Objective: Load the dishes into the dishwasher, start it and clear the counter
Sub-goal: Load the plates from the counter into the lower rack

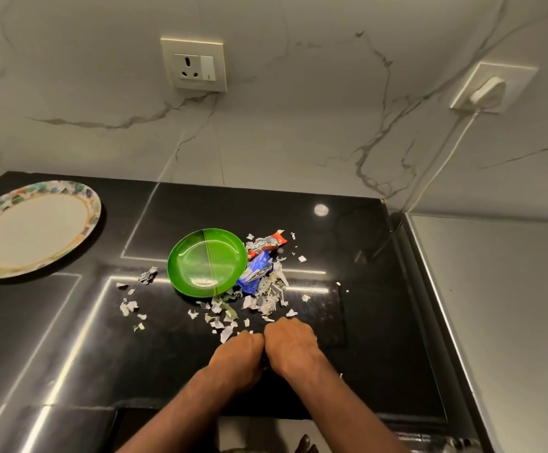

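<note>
Head view looks down on a green plate [208, 262] lying near the middle of the black glossy surface [70, 338], with a red wrapper [267, 243] and a blue wrapper [255, 273] touching its right edge. Torn paper scraps [266, 299] are scattered in front of and to both sides of the plate, thickest just below the blue wrapper. At the near edge of that litter the left hand [240, 353] and right hand [290, 344] sit side by side, knuckles touching, backs up and fingers curled under over the scraps; whether either one grips any paper cannot be told. Well apart, at the far left of the surface, lies a larger white plate with a patterned rim [34, 228]. On the marble wall behind are a socket [194, 64] and, to the right, a white plug [488, 91] with its cord hanging down.
</note>
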{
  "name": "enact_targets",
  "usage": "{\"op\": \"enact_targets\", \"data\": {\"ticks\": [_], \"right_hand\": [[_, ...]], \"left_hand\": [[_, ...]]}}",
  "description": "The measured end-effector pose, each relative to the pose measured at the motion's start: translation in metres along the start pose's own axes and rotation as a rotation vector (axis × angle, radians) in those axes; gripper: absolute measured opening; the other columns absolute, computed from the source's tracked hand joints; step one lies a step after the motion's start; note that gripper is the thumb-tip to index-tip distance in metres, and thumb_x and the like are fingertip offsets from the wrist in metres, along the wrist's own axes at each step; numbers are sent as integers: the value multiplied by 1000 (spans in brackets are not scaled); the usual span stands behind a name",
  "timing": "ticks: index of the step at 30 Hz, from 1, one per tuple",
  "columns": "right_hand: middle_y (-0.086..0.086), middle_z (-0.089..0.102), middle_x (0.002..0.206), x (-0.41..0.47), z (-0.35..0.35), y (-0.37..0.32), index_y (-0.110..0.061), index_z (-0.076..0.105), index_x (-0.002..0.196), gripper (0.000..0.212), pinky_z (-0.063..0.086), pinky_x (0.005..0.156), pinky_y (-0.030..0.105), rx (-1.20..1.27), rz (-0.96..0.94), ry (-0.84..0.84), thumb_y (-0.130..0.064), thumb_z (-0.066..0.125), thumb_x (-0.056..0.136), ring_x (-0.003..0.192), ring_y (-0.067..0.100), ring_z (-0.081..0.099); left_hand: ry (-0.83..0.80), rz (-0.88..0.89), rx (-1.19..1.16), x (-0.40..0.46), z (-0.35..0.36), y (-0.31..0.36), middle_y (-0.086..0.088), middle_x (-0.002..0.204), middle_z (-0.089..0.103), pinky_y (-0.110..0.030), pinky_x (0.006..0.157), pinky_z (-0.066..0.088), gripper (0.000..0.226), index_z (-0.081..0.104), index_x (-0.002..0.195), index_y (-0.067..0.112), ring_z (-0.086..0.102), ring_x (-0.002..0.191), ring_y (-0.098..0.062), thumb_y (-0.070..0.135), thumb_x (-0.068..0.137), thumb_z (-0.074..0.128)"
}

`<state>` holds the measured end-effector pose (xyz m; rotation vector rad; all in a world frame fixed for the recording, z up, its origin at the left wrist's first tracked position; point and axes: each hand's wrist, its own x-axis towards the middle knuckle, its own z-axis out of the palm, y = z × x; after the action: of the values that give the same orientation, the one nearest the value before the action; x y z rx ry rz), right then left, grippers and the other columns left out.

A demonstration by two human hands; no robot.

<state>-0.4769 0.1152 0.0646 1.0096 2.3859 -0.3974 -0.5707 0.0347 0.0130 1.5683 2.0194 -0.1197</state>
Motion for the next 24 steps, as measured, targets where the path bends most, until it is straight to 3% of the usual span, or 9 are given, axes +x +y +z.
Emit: {"op": "enact_targets", "data": {"ticks": [11,14,16,18,19,21,24], "right_hand": [[14,69,126,4,-7,2,-8,70,120,32,55,94,44,2,-28,-30,-18,74,91,117,35,66],[15,68,128,5,-8,2,-7,69,123,37,53,96,45,-2,-34,-32,-25,76,91,120,36,64],[14,68,129,7,-7,1,-8,68,123,39,53,97,44,-10,-38,-36,-29,76,91,120,36,64],[12,68,128,10,-7,-2,-10,68,124,40,53,96,43,-21,-37,-43,-30,78,90,119,34,65],[11,69,128,12,-7,-3,-10,68,123,41,54,95,42,-30,-37,-50,-30,79,89,118,33,66],[11,70,126,15,-9,-4,-9,69,121,41,54,93,42,-43,-37,-69,-30,81,88,117,33,67],[11,69,128,19,-16,-7,-9,67,122,45,55,96,44,-76,-31,-112,-34,81,88,117,33,66]], "left_hand": [[-32,49,-53,3,-6,-8,-10,125,64,-41,93,48,37,59,122,12,61,117,-30,39,98,64],[3,155,-171,-5,-4,-18,-2,111,72,-30,81,48,23,67,112,20,67,102,-22,35,94,68],[82,228,-262,-14,-5,-31,9,111,75,-25,81,48,24,67,117,28,68,99,-12,31,93,63],[191,215,-309,-22,-5,-53,26,137,63,-17,100,47,45,61,136,40,62,120,2,29,92,63],[262,185,-295,-25,-4,-67,25,151,52,-15,110,40,53,57,143,42,55,133,1,29,92,66],[326,58,-215,-31,0,-91,10,166,33,-24,121,28,70,45,154,36,41,150,-16,31,91,74],[135,-282,2,-44,-2,-115,-9,175,0,-46,127,22,96,8,166,31,8,161,-34,53,94,67]]}}
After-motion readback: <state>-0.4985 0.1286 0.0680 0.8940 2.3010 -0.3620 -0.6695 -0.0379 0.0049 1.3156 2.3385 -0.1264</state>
